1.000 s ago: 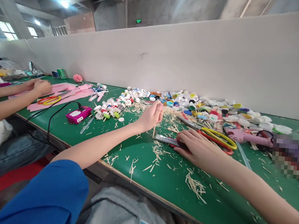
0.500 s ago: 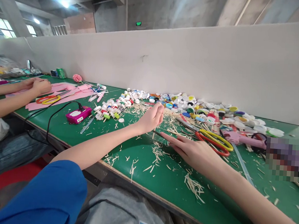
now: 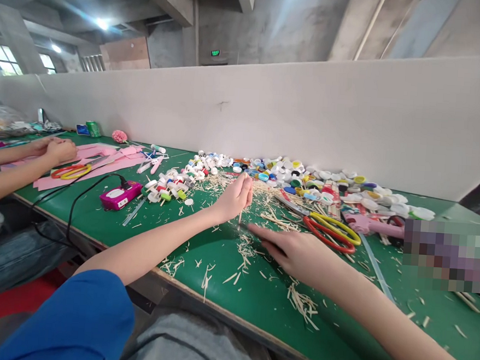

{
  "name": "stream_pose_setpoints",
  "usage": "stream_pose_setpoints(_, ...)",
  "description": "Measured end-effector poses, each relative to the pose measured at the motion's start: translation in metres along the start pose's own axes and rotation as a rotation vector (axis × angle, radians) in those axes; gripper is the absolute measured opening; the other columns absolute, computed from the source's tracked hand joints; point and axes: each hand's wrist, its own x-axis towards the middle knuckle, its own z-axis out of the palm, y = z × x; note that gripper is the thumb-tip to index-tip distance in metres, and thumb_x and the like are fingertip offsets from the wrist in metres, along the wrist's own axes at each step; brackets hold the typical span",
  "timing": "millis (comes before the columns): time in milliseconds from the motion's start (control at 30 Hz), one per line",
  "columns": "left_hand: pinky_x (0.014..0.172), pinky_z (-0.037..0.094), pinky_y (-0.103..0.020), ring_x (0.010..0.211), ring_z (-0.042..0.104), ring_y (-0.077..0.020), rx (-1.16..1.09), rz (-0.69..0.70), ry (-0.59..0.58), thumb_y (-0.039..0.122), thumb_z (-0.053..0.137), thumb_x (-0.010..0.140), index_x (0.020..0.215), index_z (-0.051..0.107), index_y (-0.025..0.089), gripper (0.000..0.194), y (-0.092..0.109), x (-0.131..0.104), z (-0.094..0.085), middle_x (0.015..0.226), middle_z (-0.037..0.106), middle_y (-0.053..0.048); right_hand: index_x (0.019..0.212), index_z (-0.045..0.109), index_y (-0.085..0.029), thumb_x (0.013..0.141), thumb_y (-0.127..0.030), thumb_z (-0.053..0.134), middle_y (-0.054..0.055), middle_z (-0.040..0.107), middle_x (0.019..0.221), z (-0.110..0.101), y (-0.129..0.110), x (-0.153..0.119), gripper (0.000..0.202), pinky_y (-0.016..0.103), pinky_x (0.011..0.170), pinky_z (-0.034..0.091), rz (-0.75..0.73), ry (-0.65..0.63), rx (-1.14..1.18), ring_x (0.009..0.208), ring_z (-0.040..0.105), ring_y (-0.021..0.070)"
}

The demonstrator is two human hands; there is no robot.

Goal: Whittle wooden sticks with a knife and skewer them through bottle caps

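Note:
My left hand (image 3: 234, 197) is closed above the middle of the green table. A thin pale wooden stick (image 3: 239, 219) points down out of its fist. To its right, my right hand (image 3: 287, 248) grips a knife (image 3: 245, 225), the index finger stretched along it; the handle is hidden in the palm. The thin dark blade lies against or very near the lower end of the stick, blurred by motion. Pale wood shavings (image 3: 245, 251) are scattered under and around both hands.
Behind my hands lie heaped bottle caps (image 3: 281, 172) and caps on sticks (image 3: 169, 186). Scissors (image 3: 331, 230) and a pink glue gun (image 3: 372, 224) are at right. A purple power strip (image 3: 119, 194) with a black cable sits left. Farther left are a co-worker's hands (image 3: 57, 149). A white partition (image 3: 311, 108) stands behind.
The camera view has tilted up and turned slightly right. My right hand and the knife have shifted a little lower against the stick. Both hands keep their hold.

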Motion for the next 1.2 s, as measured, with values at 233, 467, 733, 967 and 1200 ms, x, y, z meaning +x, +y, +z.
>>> stream_pose_setpoints(233, 0.055, 0.039, -0.023, 0.046, 0.038, -0.0068, -0.002, -0.001, 0.010, 0.051, 0.019, 0.096, 0.078, 0.035, 0.021, 0.038, -0.004, 0.001, 0.001, 0.050, 0.042, 0.007, 0.143, 0.035, -0.035, 0.097, -0.028, 0.031, 0.002, 0.067, 0.080, 0.006, 0.002, -0.005, 0.047, 0.024, 0.049, 0.036, 0.006, -0.025, 0.022, 0.063, 0.061, 0.0136)
stream_pose_setpoints(467, 0.056, 0.038, -0.023, 0.046, 0.038, -0.0065, 0.011, -0.003, 0.003, 0.051, 0.019, 0.096, 0.079, 0.036, 0.021, 0.040, -0.003, -0.001, 0.002, 0.052, 0.043, 0.007, 0.143, 0.035, -0.030, 0.091, -0.015, 0.034, 0.005, 0.062, 0.097, 0.009, 0.001, -0.005, 0.054, 0.022, 0.044, 0.030, -0.037, 0.060, -0.105, 0.051, 0.049, 0.0073)
stream_pose_setpoints(733, 0.062, 0.040, -0.025, 0.049, 0.040, -0.0071, 0.060, -0.027, -0.041, 0.054, 0.018, 0.095, 0.075, 0.040, 0.020, 0.045, -0.001, -0.001, 0.004, 0.054, 0.043, 0.005, 0.132, 0.047, -0.022, 0.082, -0.005, 0.036, 0.010, 0.059, 0.121, 0.009, -0.007, -0.002, 0.054, 0.031, 0.066, 0.050, -0.121, 0.120, -0.185, 0.100, 0.057, 0.0218)
stream_pose_setpoints(967, 0.060, 0.040, -0.025, 0.049, 0.039, -0.0075, 0.056, -0.027, -0.033, 0.053, 0.016, 0.096, 0.071, 0.037, 0.020, 0.046, -0.001, -0.001, 0.004, 0.052, 0.041, 0.005, 0.140, 0.036, -0.023, 0.082, -0.004, 0.038, 0.008, 0.060, 0.111, 0.015, -0.004, -0.002, 0.061, 0.025, 0.055, 0.044, -0.122, 0.114, -0.235, 0.091, 0.060, 0.0180)
stream_pose_setpoints(1200, 0.061, 0.040, -0.025, 0.048, 0.040, -0.0072, 0.051, -0.022, -0.026, 0.053, 0.017, 0.096, 0.072, 0.039, 0.020, 0.047, -0.004, 0.000, 0.004, 0.052, 0.042, 0.005, 0.141, 0.035, -0.025, 0.075, 0.000, 0.041, 0.006, 0.059, 0.102, 0.014, -0.006, 0.002, 0.071, 0.025, 0.043, 0.027, -0.103, 0.094, -0.331, 0.077, 0.060, 0.0157)
